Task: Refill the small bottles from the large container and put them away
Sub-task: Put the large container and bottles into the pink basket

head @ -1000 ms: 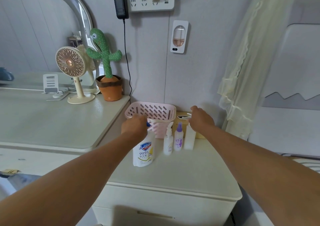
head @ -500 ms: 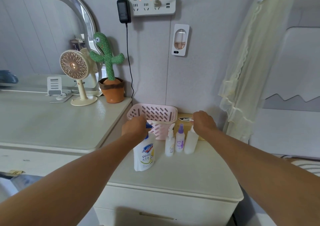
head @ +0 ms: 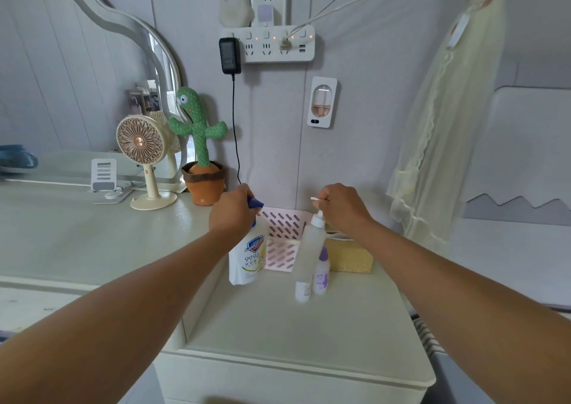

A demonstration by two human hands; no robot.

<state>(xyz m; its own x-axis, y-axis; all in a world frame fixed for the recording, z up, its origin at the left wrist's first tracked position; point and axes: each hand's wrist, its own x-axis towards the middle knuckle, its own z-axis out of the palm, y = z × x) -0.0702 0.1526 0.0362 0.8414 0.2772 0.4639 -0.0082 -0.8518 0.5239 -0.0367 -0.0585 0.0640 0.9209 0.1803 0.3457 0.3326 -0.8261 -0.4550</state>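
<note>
The large white container (head: 247,253) with a blue pump top stands on the low cabinet (head: 309,335). My left hand (head: 231,213) is closed over its pump. My right hand (head: 343,207) grips the white pump head of a frosted small bottle (head: 312,246), which hangs slightly tilted above the cabinet top. Behind it stand a small white bottle (head: 302,292), mostly hidden, and a small bottle with a purple cap (head: 321,275). A pink slotted basket (head: 282,236) sits behind the bottles against the wall.
A yellowish box (head: 350,258) sits right of the basket. On the higher desk to the left stand a cactus toy (head: 200,153), a desk fan (head: 143,162) and a phone stand (head: 103,176). A cable (head: 236,131) hangs down the wall; a curtain (head: 432,144) hangs at the right.
My right hand has lifted the frosted bottle off the cabinet by its pump head. My left hand has stayed on the large container's pump. The view has shifted closer and upward.
</note>
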